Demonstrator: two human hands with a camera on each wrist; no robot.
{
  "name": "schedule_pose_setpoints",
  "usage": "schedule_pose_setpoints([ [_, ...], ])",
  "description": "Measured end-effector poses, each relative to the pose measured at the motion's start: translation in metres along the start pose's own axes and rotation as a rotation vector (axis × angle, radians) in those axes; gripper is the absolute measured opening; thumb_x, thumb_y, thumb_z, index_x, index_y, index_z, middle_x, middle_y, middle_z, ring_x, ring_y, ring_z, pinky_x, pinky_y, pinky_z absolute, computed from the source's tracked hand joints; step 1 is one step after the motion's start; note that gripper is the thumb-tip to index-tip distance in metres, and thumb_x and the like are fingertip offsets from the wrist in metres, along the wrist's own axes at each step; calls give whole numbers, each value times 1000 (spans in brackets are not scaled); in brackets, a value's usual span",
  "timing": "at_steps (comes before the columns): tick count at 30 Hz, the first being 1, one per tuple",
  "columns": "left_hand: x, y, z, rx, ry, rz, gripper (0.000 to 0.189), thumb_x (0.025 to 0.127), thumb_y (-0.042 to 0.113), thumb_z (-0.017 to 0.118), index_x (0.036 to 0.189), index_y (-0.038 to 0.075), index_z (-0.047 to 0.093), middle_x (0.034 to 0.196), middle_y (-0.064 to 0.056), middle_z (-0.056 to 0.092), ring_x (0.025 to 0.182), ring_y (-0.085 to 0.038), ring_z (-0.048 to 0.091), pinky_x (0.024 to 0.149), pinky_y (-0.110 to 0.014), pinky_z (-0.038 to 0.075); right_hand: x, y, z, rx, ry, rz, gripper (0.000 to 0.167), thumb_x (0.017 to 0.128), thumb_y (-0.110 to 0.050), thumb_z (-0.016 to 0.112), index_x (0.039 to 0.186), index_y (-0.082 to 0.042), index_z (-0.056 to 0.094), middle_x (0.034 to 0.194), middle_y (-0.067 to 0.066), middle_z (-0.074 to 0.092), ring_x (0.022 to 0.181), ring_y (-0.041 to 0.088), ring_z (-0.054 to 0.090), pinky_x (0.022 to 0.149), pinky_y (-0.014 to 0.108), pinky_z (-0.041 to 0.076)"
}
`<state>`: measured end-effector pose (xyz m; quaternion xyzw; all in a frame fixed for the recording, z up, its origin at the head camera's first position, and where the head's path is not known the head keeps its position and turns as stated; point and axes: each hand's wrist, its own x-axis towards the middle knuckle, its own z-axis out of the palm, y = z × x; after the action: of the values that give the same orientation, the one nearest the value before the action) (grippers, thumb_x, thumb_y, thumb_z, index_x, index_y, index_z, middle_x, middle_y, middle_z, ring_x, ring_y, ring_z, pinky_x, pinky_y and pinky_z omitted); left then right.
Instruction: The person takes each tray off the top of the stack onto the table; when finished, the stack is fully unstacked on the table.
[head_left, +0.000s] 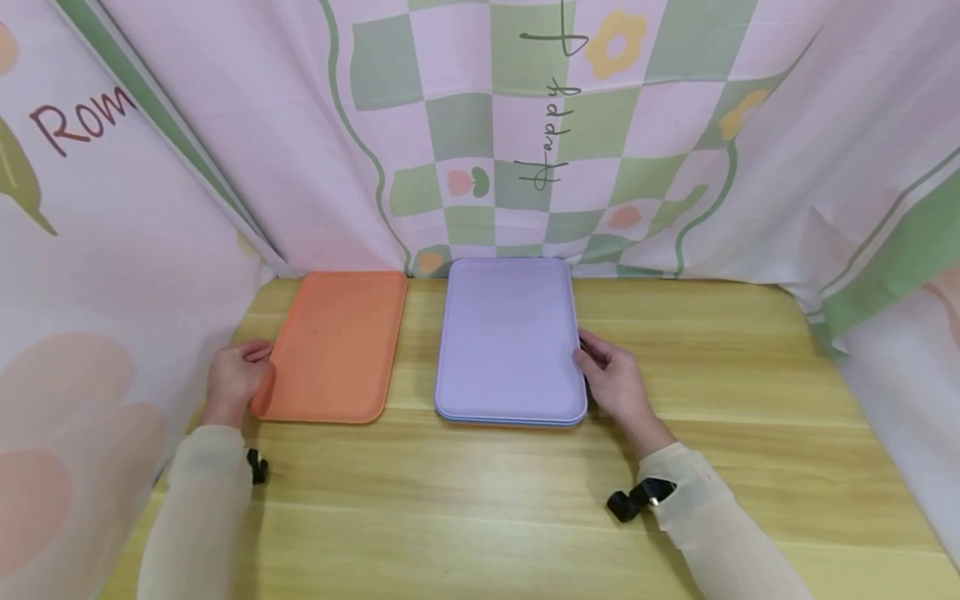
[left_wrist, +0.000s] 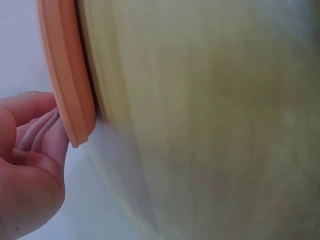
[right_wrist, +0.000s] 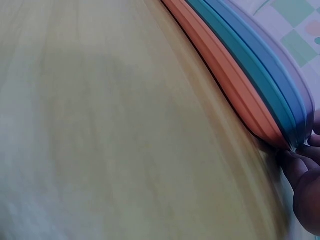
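On the left of the head view lies a rectangular orange tray (head_left: 330,350) with a raised rim. My left hand (head_left: 238,377) grips its left edge, thumb at the rim; in the left wrist view the fingers (left_wrist: 37,127) bend against the tray's side. To the right, a stack of trays has a lavender tray (head_left: 510,342) on top. Its side shows a blue tray (right_wrist: 257,50), a teal tray (right_wrist: 245,62) and an orange tray (right_wrist: 227,75) beneath. My right hand (head_left: 617,377) holds the stack's right edge with thumb and fingers; some fingertips are hidden.
Both trays' places are on a wood-grain table (head_left: 450,517), with a gap between tray and stack. A patterned curtain (head_left: 525,125) hangs right behind them, and more cloth (head_left: 90,333) borders the left side. A black strap device (head_left: 637,498) sits at the right wrist.
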<state>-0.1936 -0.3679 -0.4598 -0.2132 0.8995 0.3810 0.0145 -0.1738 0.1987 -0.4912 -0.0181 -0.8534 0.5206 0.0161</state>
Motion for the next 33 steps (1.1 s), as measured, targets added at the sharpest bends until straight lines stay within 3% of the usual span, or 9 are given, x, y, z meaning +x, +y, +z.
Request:
schedule_pose_setpoints([
  [4,1,0,-1,-21,-6,0,54,98,12,58,150,-5,60,149,-24,63,141,-36,62,121,-44,49,0,-1,1,0,-1,14,47,111,-20,60,156,-6,58,152,22,63,137,34,65,95,6,51],
  [9,-4,3,-1,-84,-21,13,56,106,18,58,156,-6,51,156,-28,56,148,-40,55,122,-48,48,0,-1,1,17,-7,20,47,111,-19,60,156,-5,57,152,22,62,138,35,64,96,6,52],
  [14,-9,11,2,-134,14,-7,57,110,29,54,159,1,52,159,-24,56,149,-36,54,124,-48,47,1,-1,2,41,0,11,47,111,-17,59,156,-4,57,152,23,61,138,36,64,92,0,48],
  [17,-12,15,4,-139,51,-2,54,110,30,53,158,4,55,158,-21,59,147,-33,56,123,-44,47,1,0,2,54,3,4,47,111,-16,60,155,-3,57,151,24,62,137,37,64,90,-1,48],
  [20,-16,19,6,-135,79,39,50,111,26,54,155,3,58,155,-20,61,142,-30,59,111,-27,52,1,0,3,60,5,3,47,110,-15,59,155,-2,57,151,25,62,137,37,64,89,-1,48],
  [24,-21,26,12,-128,99,127,46,109,21,59,149,0,63,148,-23,66,112,-2,66,87,-5,44,1,0,3,62,7,9,46,110,-15,59,155,-2,57,151,24,62,137,37,64,89,-1,48],
  [28,-27,34,20,-155,73,191,45,108,20,61,148,-1,64,144,-24,68,88,24,49,81,0,43,0,0,2,69,8,10,46,110,-15,60,154,-3,58,151,23,62,137,37,64,89,-1,48],
  [33,-32,46,31,-217,1,250,45,109,19,60,148,-4,63,147,-26,66,90,27,50,84,1,46,0,-1,1,70,4,9,46,110,-15,61,154,-3,58,150,23,62,137,36,64,89,-2,47],
])
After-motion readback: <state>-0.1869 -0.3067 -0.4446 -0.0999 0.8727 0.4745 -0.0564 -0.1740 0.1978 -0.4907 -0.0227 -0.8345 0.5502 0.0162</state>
